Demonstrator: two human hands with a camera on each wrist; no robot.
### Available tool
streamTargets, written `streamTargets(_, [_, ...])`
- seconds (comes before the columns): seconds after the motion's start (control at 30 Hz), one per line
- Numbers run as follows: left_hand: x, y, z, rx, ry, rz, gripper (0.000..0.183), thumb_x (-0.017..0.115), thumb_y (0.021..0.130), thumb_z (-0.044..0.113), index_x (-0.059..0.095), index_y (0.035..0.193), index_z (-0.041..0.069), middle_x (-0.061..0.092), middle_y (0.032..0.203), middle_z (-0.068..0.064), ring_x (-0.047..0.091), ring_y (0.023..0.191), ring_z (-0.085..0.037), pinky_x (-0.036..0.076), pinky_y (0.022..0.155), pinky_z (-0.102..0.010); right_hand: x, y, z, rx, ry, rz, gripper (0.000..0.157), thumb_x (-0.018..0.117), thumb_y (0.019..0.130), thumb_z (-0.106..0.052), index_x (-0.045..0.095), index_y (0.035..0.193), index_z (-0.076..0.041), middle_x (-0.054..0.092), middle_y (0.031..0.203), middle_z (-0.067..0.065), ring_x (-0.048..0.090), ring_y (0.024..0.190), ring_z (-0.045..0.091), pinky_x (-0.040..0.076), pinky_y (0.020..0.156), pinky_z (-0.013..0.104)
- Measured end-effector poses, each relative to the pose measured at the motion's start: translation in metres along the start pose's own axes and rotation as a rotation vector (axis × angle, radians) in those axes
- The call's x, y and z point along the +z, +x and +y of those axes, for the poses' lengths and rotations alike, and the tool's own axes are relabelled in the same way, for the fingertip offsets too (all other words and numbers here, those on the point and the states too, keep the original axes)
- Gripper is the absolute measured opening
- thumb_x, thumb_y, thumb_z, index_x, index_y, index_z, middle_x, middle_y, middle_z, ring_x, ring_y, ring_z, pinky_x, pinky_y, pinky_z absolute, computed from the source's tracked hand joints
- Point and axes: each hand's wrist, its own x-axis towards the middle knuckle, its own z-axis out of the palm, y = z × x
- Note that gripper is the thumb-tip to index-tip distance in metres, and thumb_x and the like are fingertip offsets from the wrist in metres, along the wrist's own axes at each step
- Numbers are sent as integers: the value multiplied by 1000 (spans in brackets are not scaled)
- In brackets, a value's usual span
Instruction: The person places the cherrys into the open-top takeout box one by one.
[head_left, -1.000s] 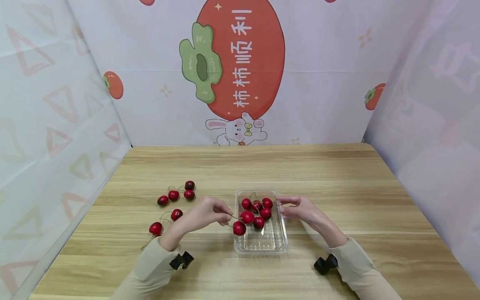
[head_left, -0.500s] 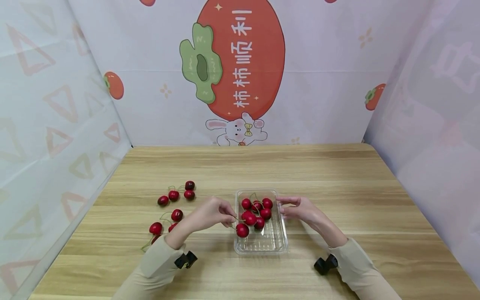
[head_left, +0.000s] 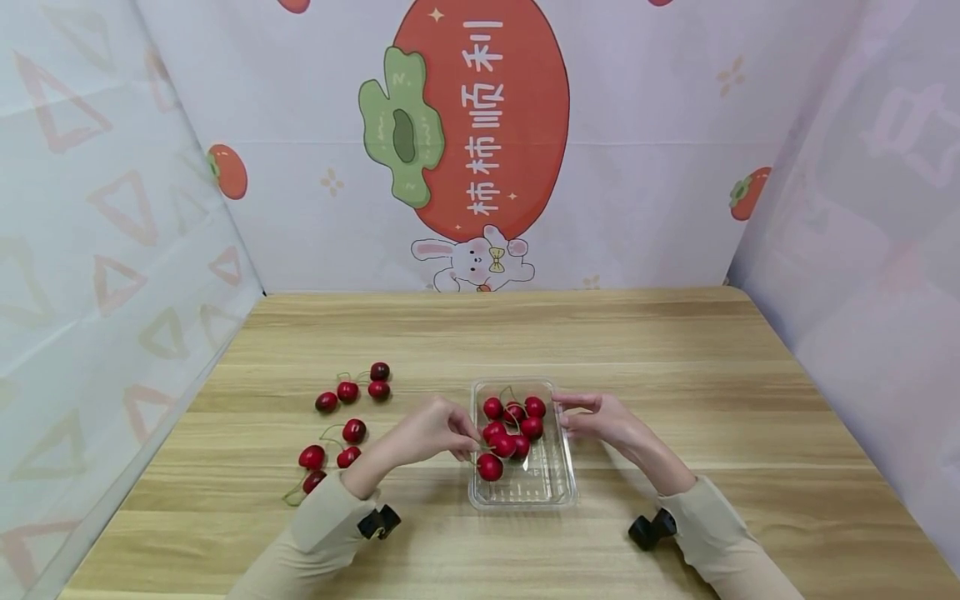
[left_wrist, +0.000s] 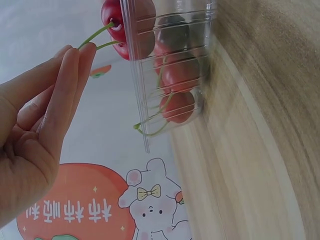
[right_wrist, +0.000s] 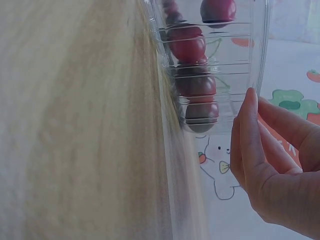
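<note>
Our left hand pinches green stems of two round red cherries over the clear rectangular plastic tray. Four cherries remain left of it; our right hand, fingers extended, touches its right wall. About six cherries sit inside — we're roughly halfway — four more cherries left of its far end.

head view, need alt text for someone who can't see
A person's left hand pinches two cherries by their stems at the left edge of a clear plastic box of cherries; the right hand touches its right side. More cherries lie to the left on a wooden table.
</note>
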Motion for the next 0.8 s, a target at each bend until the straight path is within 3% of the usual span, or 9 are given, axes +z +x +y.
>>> streamTargets(0.47, [8, 5, -3, -55, -16, -7, 5, 67, 74, 0, 64, 73, -4, 65, 70, -14, 62, 56, -18, 53, 56, -36, 1, -1, 0, 14, 1, -5, 52, 65, 78, -8, 45, 124, 5, 42, 127, 26, 60, 87, 17, 50, 77, 29])
streamTargets(0.8, [12, 9, -8, -46, 14, -15, 4, 65, 75, -4, 63, 72, -6, 65, 70, -17, 61, 55, -17, 53, 54, -32, 0, 0, 0, 22, 13, -5, 54, 66, 78, -9, 43, 125, 6, 44, 125, 25, 61, 86, 16, 50, 77, 29])
